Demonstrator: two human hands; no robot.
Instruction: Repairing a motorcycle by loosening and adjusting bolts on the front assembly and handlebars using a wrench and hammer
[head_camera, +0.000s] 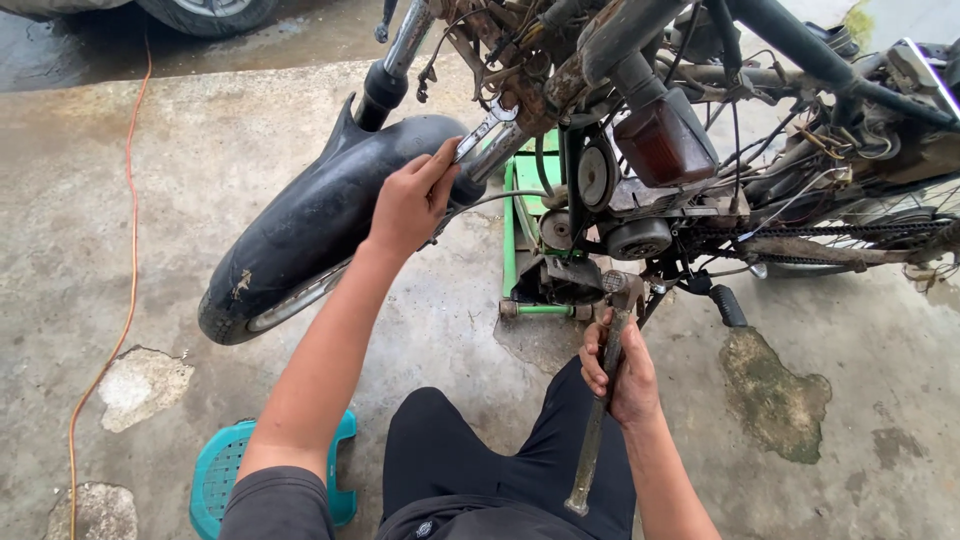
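A stripped, rusty motorcycle (640, 150) stands in front of me on a green stand (512, 230), with its black front mudguard (320, 215) and wheel to the left. My left hand (410, 200) grips a silver open-ended wrench (485, 128) whose jaw sits on a fitting near the fork top. My right hand (618, 372) holds a worn hammer (605, 390) by its handle, head up by the engine's lower part (625, 285). My knees in black trousers (470, 460) fill the lower middle.
A teal plastic stool (225, 465) sits under me at lower left. An orange cable (125, 270) runs along the concrete floor on the left. A car tyre (205, 12) is at the top left. The chain (830, 235) and rear wheel extend right.
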